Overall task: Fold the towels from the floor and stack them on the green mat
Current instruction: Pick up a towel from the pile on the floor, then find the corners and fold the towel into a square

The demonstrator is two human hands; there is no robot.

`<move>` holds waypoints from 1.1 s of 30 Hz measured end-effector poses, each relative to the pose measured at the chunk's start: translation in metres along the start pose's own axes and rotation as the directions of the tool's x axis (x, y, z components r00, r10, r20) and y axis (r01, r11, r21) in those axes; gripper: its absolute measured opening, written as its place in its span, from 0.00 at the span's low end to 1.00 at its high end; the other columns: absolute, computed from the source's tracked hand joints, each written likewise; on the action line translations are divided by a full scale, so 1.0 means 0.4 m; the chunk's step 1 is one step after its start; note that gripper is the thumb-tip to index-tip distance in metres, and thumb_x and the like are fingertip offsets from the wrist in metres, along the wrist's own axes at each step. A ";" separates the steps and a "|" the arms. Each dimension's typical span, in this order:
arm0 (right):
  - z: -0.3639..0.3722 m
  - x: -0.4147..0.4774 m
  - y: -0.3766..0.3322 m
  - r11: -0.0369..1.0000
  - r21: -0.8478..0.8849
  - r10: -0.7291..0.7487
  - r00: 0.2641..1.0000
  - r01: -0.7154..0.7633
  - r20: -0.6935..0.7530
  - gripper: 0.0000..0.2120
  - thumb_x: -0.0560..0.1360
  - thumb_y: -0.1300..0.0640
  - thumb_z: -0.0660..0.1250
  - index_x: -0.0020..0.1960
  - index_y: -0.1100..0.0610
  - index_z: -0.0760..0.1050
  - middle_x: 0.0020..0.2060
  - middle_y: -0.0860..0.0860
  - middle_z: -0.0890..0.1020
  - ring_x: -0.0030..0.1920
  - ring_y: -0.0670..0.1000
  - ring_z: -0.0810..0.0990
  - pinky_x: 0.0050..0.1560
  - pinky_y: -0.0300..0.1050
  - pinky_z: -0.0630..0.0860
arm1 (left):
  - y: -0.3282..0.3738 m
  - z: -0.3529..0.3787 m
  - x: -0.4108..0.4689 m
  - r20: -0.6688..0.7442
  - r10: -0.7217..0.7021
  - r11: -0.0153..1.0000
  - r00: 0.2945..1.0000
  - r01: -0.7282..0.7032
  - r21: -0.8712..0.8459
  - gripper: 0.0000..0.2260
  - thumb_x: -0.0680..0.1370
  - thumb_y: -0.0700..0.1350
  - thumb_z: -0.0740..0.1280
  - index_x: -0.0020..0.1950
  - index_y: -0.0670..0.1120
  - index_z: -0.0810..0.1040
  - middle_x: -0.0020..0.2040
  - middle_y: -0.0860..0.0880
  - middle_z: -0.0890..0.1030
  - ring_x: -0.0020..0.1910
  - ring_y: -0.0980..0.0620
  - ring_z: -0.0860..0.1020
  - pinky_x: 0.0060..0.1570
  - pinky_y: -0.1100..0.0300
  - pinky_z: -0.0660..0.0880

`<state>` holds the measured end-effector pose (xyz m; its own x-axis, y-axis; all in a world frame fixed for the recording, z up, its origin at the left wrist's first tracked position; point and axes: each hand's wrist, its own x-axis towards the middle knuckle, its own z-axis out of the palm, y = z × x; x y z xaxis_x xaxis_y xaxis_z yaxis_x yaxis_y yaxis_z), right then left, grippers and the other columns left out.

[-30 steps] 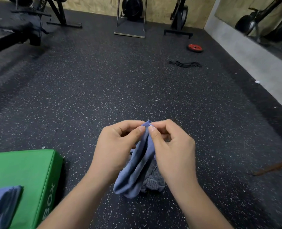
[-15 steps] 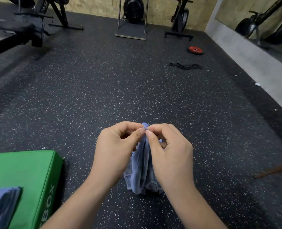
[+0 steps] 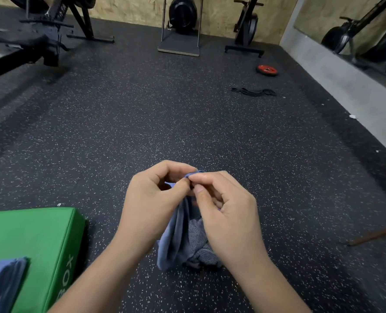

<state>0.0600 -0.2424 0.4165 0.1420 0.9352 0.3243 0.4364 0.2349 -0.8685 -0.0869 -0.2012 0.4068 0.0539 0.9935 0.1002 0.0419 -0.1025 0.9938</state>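
Your left hand (image 3: 151, 204) and right hand (image 3: 227, 213) both pinch one top corner of the blue towel (image 3: 176, 242); it hangs crumpled, with its striped underside showing.

Blue towel (image 3: 176, 240): soft matt cloth, pinched between the left hand (image 3: 151, 206) and right hand (image 3: 228, 213); the greyer part under the right hand shows a fine ribbed weave.
Floor (image 3: 187, 123): black rubber-like matting, matt, grainy, flecked white, all round the hands.
Green mat (image 3: 29, 236): smooth vinyl-like cover, faint sheen, seamed edge, left of the left hand.
Folded towel (image 3: 4, 281): matt blue cloth, on the mat, low and left of the left hand.
Weight plate (image 3: 267, 70): red, slightly glossy, far beyond the right hand.
Back wall (image 3: 131, 10): rough chipboard-like panel, matt.
Stick (image 3: 377, 236): brown, wood-like, right of the right hand.
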 end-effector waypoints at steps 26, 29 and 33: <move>-0.083 0.041 0.034 0.982 -0.187 0.002 0.994 0.020 0.114 0.05 0.86 0.53 0.65 0.51 0.46 0.74 0.39 0.44 0.78 0.41 0.47 0.77 0.42 0.38 0.71 | -0.003 -0.124 0.056 -0.002 0.162 0.984 0.987 -0.161 0.077 0.11 0.82 0.36 0.73 0.54 0.53 0.88 0.47 0.53 0.87 0.48 0.54 0.82 0.54 0.56 0.77; -0.082 0.038 0.027 0.989 -0.139 -0.029 0.990 0.048 0.136 0.06 0.86 0.54 0.66 0.59 0.42 0.75 0.38 0.45 0.77 0.38 0.46 0.76 0.40 0.35 0.69 | -0.007 -0.121 0.060 -0.032 0.183 0.982 0.983 -0.182 0.045 0.11 0.82 0.36 0.73 0.53 0.53 0.88 0.45 0.52 0.85 0.46 0.53 0.79 0.52 0.54 0.75; -0.083 0.032 0.014 0.983 -0.119 -0.108 0.963 0.141 0.246 0.02 0.84 0.53 0.69 0.55 0.47 0.77 0.37 0.43 0.75 0.37 0.47 0.73 0.39 0.37 0.68 | -0.009 -0.129 0.069 -0.077 0.206 0.978 0.975 -0.205 0.028 0.10 0.82 0.35 0.72 0.54 0.50 0.86 0.43 0.52 0.82 0.45 0.53 0.77 0.48 0.60 0.73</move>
<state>0.0938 -0.2380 0.4281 -0.1286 0.9406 0.3142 0.5544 0.3309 -0.7636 -0.1371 -0.1707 0.4086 -0.0152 0.9517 0.3065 0.0583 -0.3052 0.9505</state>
